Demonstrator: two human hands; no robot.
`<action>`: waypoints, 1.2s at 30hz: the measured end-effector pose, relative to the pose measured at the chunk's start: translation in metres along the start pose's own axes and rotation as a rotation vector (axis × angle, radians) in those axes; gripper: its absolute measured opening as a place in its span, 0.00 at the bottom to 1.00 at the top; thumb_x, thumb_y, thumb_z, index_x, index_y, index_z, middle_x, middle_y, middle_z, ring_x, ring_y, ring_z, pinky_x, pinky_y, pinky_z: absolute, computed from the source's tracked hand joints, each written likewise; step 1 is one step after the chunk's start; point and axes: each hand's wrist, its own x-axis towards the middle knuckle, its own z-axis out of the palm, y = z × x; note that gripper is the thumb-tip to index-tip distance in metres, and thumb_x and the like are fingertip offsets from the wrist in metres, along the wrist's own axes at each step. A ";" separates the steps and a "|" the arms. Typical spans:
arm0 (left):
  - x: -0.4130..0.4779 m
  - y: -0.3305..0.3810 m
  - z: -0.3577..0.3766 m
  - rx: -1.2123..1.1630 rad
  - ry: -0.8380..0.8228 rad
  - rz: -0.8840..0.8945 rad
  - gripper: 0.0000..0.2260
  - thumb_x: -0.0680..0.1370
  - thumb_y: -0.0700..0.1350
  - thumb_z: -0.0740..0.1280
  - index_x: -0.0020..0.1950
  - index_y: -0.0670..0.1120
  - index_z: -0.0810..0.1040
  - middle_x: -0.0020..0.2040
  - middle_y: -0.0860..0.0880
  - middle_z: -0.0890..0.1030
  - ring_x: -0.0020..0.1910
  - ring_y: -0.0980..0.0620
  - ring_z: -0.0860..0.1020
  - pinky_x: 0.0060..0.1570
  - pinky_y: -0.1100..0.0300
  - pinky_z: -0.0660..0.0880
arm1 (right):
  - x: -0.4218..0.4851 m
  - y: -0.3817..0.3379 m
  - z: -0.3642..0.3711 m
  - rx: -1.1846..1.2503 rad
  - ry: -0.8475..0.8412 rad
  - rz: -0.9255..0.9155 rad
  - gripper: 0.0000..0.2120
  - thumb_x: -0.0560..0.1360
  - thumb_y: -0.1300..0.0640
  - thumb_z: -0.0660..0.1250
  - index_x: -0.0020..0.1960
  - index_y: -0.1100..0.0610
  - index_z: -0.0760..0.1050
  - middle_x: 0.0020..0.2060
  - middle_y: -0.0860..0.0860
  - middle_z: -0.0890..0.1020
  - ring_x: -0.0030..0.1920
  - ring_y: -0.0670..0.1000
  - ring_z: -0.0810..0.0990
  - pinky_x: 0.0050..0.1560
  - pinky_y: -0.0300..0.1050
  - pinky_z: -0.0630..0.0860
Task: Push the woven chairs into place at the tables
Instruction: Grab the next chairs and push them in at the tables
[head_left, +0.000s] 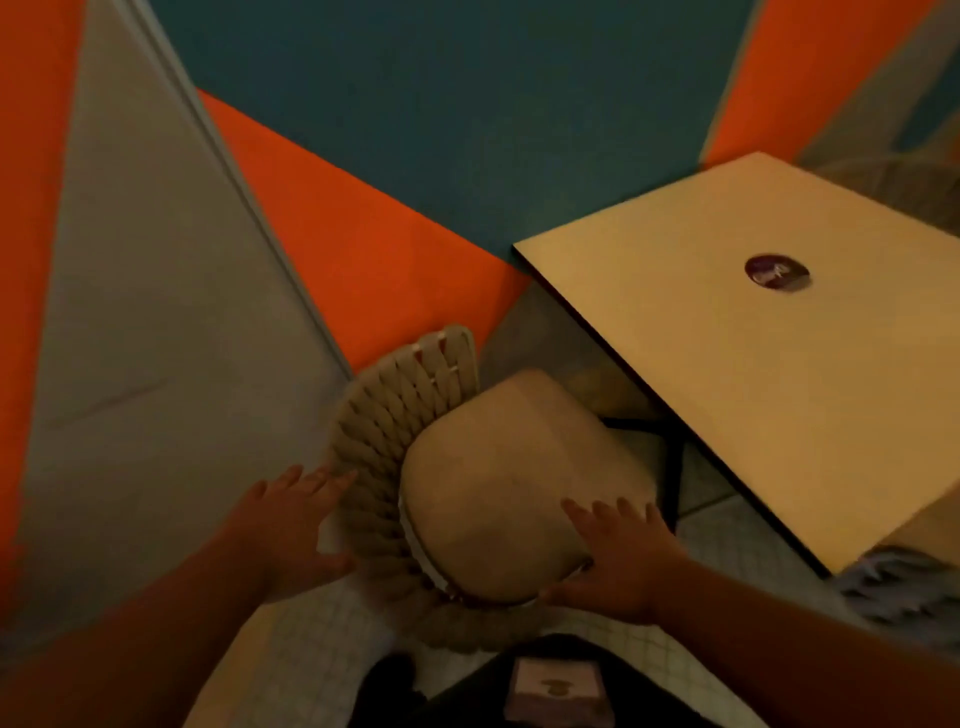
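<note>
A woven chair (395, 415) with a beige cushioned seat (498, 483) stands at the left corner of a pale square table (753, 364), its seat partly under the tabletop edge. My left hand (296, 525) is spread flat against the outer side of the woven backrest, fingers apart. My right hand (623, 556) lies on the near right edge of the seat cushion, thumb hooked under the rim where the woven back curves round. The chair's legs are hidden.
A wall painted orange, teal and grey (363, 182) stands just behind the chair and table. A round dark sticker (777, 271) sits on the tabletop. Black table legs (670, 467) show beneath. Another woven chair's edge (898, 592) shows at lower right. Tiled floor below.
</note>
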 end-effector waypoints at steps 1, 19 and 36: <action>0.017 -0.013 -0.002 0.024 -0.003 0.048 0.50 0.69 0.78 0.57 0.84 0.59 0.42 0.85 0.50 0.48 0.83 0.45 0.49 0.79 0.43 0.54 | 0.003 -0.007 0.004 -0.008 0.013 0.034 0.64 0.58 0.11 0.50 0.85 0.43 0.40 0.84 0.54 0.56 0.83 0.63 0.51 0.80 0.70 0.44; 0.126 -0.096 0.051 0.211 -0.144 0.537 0.54 0.67 0.82 0.58 0.84 0.56 0.47 0.84 0.48 0.55 0.82 0.45 0.55 0.78 0.45 0.57 | -0.005 -0.184 0.113 0.414 0.068 0.426 0.61 0.59 0.11 0.50 0.84 0.42 0.48 0.84 0.53 0.58 0.83 0.60 0.54 0.80 0.70 0.48; 0.318 -0.138 0.067 0.226 -0.142 0.365 0.47 0.66 0.79 0.64 0.81 0.65 0.56 0.83 0.46 0.34 0.80 0.37 0.32 0.74 0.25 0.41 | 0.106 -0.290 0.148 0.887 0.059 1.002 0.56 0.58 0.11 0.52 0.81 0.32 0.52 0.84 0.53 0.35 0.80 0.73 0.36 0.79 0.76 0.47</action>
